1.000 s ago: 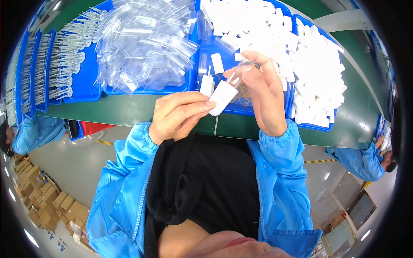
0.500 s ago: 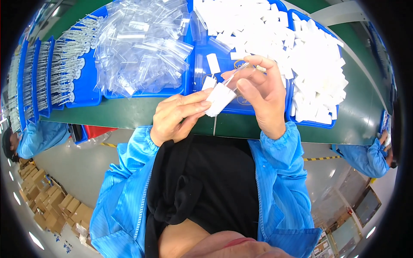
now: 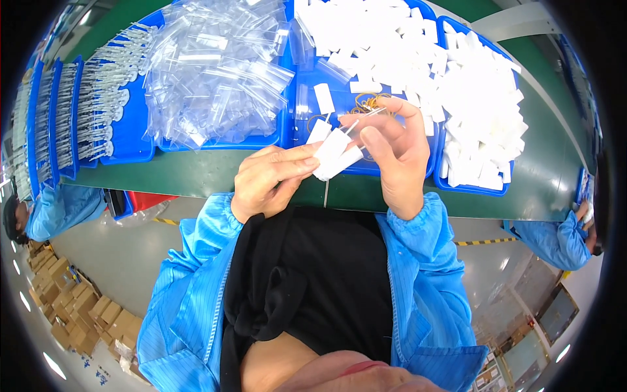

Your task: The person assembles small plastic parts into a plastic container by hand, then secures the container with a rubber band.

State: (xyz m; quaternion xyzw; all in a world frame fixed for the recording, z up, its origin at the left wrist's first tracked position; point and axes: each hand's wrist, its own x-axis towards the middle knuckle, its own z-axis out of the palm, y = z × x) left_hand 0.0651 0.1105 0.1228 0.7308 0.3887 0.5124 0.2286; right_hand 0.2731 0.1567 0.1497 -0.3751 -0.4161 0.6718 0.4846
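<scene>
My left hand (image 3: 277, 173) pinches a small bundle of white rectangular pieces (image 3: 333, 151) between thumb and fingers, just in front of the middle blue tray (image 3: 405, 166). Thin pale strands (image 3: 366, 118) run from the bundle's upper end to my right hand (image 3: 403, 147). The right fingers are curled about these strands, with index finger and thumb apart; their exact grip is partly hidden. Tan rubber bands (image 3: 371, 100) lie in the tray behind the right fingers. Close beyond the bundle is another white rectangular piece (image 3: 324, 98).
A blue tray heaped with clear plastic bags (image 3: 215, 78) stands left. White pieces (image 3: 483, 111) pile up in the right tray and at the back of the middle one. Several trays of thin syringe-like items (image 3: 98, 98) line the far left. Other people in blue sleeves (image 3: 555, 245) sit at both sides.
My right hand has shifted slightly down and left, its fingers more curled. The white pieces in my left hand have fanned apart, and more rubber bands show behind the right fingers.
</scene>
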